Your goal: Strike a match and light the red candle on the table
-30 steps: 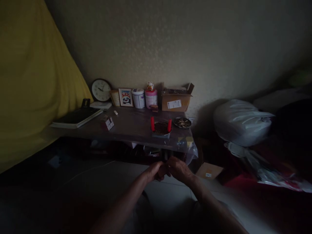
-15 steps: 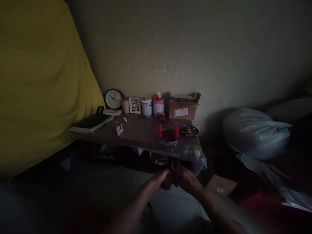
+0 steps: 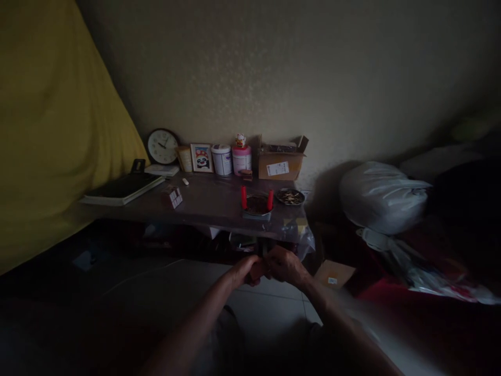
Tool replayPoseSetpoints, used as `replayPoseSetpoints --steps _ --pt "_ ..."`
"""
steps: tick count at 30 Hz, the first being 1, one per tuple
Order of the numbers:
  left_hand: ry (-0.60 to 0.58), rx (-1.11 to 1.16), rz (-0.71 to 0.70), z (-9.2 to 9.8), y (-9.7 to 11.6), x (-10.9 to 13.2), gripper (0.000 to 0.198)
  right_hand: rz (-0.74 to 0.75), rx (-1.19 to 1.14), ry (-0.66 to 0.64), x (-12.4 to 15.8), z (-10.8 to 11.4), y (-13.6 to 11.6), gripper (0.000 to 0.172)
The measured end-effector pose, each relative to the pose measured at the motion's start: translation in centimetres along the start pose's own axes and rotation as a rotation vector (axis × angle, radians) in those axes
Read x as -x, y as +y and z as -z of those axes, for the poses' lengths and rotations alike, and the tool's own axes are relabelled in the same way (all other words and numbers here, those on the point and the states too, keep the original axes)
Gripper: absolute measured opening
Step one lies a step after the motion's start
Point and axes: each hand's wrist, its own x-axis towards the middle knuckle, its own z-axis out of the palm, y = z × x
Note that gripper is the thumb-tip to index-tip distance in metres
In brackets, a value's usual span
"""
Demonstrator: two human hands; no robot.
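Both my hands are together in front of the table's near edge, in dim light. My left hand (image 3: 246,270) is closed around a small reddish-brown box (image 3: 257,270), whose markings are too dark to read. Right beside it, my right hand (image 3: 284,263) has its fingers curled together against the box's end. Whatever those fingers pinch is hidden. Beyond the hands, two red candles (image 3: 243,198) stand upright at opposite sides of a round dish (image 3: 257,213) with dark filling. A metal plate (image 3: 300,201) holding several thin pale sticks lies to its right.
Along the wall on the table (image 3: 211,201) stand a clock (image 3: 163,146), a panda picture (image 3: 202,158), two cans (image 3: 222,160) and a cardboard box (image 3: 279,164). A small patterned cube (image 3: 172,197) sits left. White bags (image 3: 385,196) are piled at right; a yellow curtain (image 3: 50,130) hangs left.
The view has turned a little right and down, so the table appears farther left and higher. My hands stay together, and more of the small box shows between them.
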Motion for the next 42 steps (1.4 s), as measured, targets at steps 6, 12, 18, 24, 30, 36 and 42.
replayPoseSetpoints --steps 6,12,18,24,30,36,42 --pt "0.022 -0.038 -0.012 -0.4 0.3 0.5 0.036 0.03 0.117 -0.106 0.3 -0.2 -0.3 0.016" --pt "-0.005 -0.1 0.003 -0.9 0.4 0.7 0.037 0.026 0.304 -0.194 0.4 -0.5 -0.7 0.016" --pt "-0.009 -0.138 -0.008 -1.0 0.5 0.8 0.039 0.087 0.309 -0.193 0.5 -0.9 -0.2 0.016" --pt "0.05 -0.171 -0.096 -0.7 0.3 0.7 0.033 -0.03 0.132 -0.117 0.4 -1.1 0.0 0.007" --pt "0.163 -0.069 -0.215 -0.6 0.7 0.6 0.039 -0.145 0.049 -0.019 -0.2 0.1 0.6 0.01" --pt "0.256 0.002 -0.282 -0.6 1.7 1.2 0.032 -0.208 -0.151 0.1 -0.5 1.1 0.7 0.018" --pt "0.369 0.036 -0.337 -0.5 2.1 1.4 0.021 -0.193 -0.261 0.155 -0.5 0.5 0.9 0.015"
